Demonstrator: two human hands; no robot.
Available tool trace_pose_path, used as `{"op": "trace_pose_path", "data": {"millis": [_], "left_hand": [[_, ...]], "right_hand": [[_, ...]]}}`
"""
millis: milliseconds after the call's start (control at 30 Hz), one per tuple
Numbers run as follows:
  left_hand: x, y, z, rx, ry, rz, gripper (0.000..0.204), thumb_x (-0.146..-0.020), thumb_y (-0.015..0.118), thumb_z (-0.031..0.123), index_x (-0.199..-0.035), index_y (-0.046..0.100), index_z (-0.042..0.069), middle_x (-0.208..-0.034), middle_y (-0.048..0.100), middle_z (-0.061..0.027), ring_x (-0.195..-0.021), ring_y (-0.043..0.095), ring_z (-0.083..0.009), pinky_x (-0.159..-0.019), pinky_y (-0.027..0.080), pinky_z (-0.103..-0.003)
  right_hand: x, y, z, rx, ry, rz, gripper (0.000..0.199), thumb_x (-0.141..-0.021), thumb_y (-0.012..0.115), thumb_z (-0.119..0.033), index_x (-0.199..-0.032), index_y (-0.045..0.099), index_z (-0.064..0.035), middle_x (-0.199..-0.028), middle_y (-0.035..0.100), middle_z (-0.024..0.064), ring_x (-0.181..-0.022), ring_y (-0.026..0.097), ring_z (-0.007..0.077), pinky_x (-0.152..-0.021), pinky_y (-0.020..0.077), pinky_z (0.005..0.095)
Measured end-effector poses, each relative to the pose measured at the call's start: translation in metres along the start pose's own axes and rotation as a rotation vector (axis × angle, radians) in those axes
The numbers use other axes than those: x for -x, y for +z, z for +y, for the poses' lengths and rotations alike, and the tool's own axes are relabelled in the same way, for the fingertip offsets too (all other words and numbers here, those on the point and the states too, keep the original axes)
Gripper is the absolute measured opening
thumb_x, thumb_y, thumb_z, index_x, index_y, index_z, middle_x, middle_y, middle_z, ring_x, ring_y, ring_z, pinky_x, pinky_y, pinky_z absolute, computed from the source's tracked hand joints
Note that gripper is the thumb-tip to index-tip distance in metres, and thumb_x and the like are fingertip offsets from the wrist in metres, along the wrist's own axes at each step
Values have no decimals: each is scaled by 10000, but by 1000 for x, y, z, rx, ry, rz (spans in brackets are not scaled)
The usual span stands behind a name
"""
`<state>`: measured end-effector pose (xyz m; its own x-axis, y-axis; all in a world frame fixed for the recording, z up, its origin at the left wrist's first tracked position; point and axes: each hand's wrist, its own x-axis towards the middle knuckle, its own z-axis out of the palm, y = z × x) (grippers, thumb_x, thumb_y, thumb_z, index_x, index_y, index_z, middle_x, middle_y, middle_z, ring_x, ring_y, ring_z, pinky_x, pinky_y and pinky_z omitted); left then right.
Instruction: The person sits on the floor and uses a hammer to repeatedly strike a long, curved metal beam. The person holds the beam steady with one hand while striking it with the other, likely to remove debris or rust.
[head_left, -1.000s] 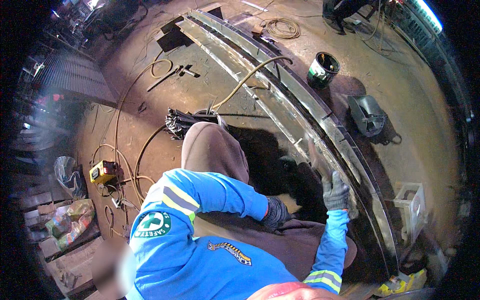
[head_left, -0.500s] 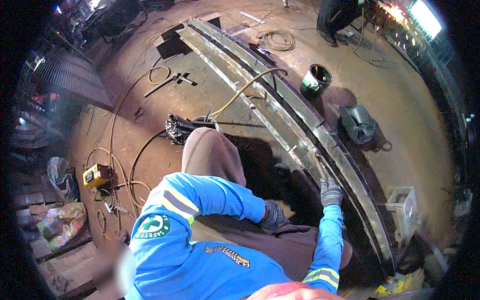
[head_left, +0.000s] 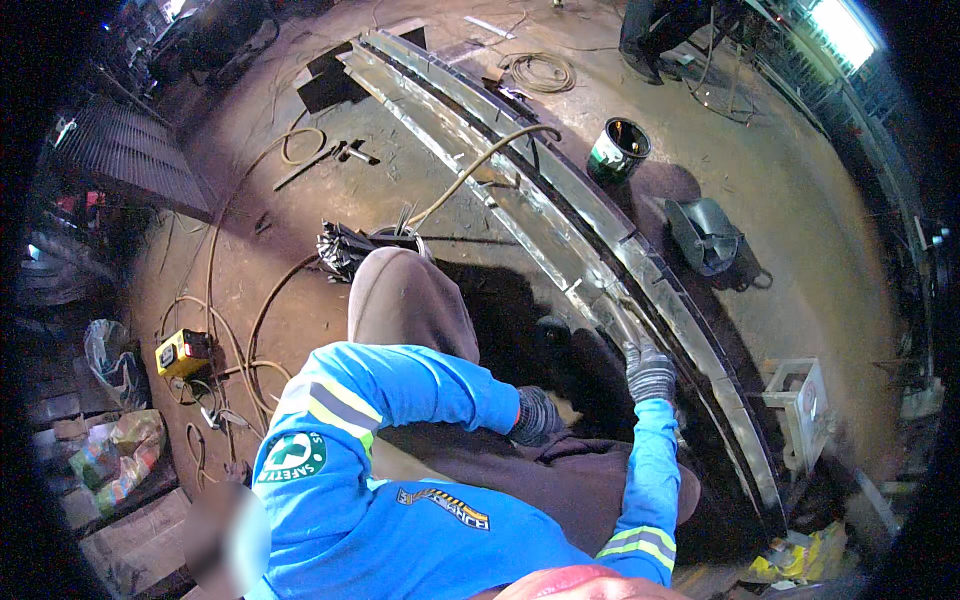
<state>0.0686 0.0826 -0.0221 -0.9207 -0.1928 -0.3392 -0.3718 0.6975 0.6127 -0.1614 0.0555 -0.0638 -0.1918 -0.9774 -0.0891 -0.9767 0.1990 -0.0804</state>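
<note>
In a grey knit glove, my right hand [head_left: 650, 372] is closed around a slim stick-like tool [head_left: 622, 323], whose exact kind I cannot make out. The tool's far end lies over the nearer of two long curved metal beams [head_left: 560, 255], which run side by side on the floor. My left hand [head_left: 537, 417], gloved too, rests against my thigh, its fingers mostly hidden. A tan hose [head_left: 480, 168] crosses over the beams. Just beyond my raised knee, dark thin metal strips [head_left: 345, 250] stick out in a bundle.
Past the beams stand an open can [head_left: 620, 150] and a dark welding mask [head_left: 705, 237]. A white stool [head_left: 795, 405] is near the beams' right end. At left are a yellow box [head_left: 183, 353] and looped hoses [head_left: 258, 330]. Another person's legs [head_left: 645, 45] show at the top.
My right hand and the tool have shifted slightly, with the tool tilted more to the left. The view has shifted a little. Sparks at the upper right are gone. My left hand stays on my thigh.
</note>
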Motion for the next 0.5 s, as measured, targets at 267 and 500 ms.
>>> {"op": "trace_pose_path", "data": {"millis": [267,500], "left_hand": [[-22,39,-30,-204,190,-180,430,-726,613,380,-1005,637,54,-936,659,-186,-884,633,-364,-735,505,-478],[-24,38,-14,-94,89,14,316,-796,591,349,-956,574,77,-782,617,-154,-686,619,-362,-594,493,-477]], "right_hand": [[19,-10,-17,-502,-497,275,267,-849,630,-310,-914,583,-56,-826,632,195,-768,625,371,-643,493,477],[12,-4,10,-106,-188,274,403,-841,615,-421,-1022,615,-61,-745,644,186,-681,634,362,-588,505,450]]}}
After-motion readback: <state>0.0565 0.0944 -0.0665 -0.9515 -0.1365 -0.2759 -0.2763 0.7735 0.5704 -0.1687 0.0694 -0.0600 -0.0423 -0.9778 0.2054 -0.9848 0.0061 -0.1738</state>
